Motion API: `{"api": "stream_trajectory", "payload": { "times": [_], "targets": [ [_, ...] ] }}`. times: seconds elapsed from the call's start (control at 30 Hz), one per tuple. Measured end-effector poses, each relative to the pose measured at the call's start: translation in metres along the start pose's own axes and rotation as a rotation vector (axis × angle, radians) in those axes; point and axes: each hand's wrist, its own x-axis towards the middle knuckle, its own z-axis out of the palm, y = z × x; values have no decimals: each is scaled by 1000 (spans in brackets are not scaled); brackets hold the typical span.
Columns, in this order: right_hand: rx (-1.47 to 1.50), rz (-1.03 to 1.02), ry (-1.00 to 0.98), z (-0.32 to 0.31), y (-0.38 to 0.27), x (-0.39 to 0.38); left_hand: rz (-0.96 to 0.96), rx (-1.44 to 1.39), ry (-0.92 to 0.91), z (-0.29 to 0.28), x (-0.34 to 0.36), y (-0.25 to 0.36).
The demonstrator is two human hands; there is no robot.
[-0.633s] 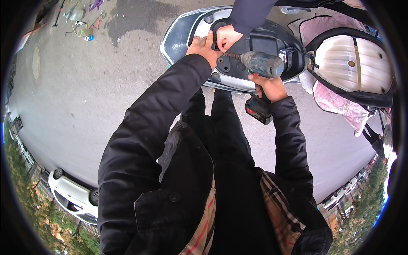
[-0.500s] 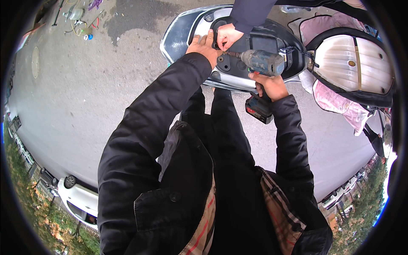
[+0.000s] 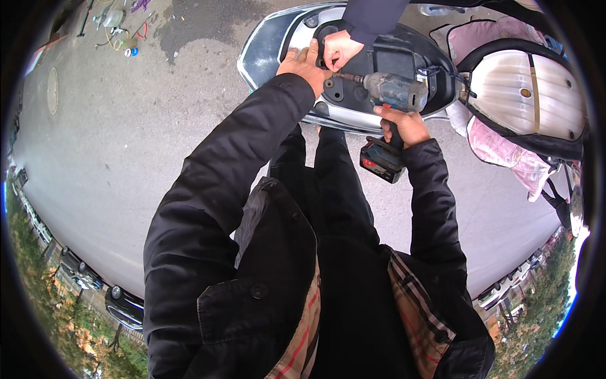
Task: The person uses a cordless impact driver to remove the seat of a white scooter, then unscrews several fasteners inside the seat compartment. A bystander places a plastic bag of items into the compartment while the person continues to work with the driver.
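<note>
My right hand (image 3: 409, 126) grips the handle of a cordless drill (image 3: 392, 90), its body blue-grey and worn, with a battery at the handle's foot. The drill lies level, its bit pointing left into the rear of an electric scooter (image 3: 255, 60). My left hand (image 3: 305, 68) rests with fingers stretched out on the scooter's black and silver top, its thumb side close to the bit's tip. Another person's hand (image 3: 341, 49), in a dark sleeve, pinches at the same tip from the far side. What sits between those fingertips is too small to make out.
The scooter's upturned seat (image 3: 505, 88) shows its pale underside at the right, with pink quilted cloth (image 3: 499, 148) around it. Tools and bottles (image 3: 117, 28) lie on the pavement at the far left. Parked cars stand along the lower left edge.
The drill and my right hand have shifted slightly right. My left hand and the other person's hand stay nearly in place. A white car at the lower left is replaced by a black one.
</note>
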Motion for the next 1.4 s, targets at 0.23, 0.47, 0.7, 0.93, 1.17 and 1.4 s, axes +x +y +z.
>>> {"api": "stream_trajectory", "payload": {
  "times": [0.23,0.47,0.7,0.93,1.17,1.4],
  "targets": [
    [-217,-121,-59,3,-1,2,-4,7,1,0,0,0],
    [-231,-106,-57,5,-5,-2,23,-13,0,-3,-2,-3],
    [-267,-49,-63,19,-12,-11,48,16,-83,-12,-7,0],
    [-440,-267,-31,29,-21,-11,39,13,-48,-3,-3,0],
    [-777,-312,-58,33,-44,1,24,106,82,2,-15,2],
    [-1049,-320,-82,41,-74,9,10,94,35,8,-24,12]
  ]
}}
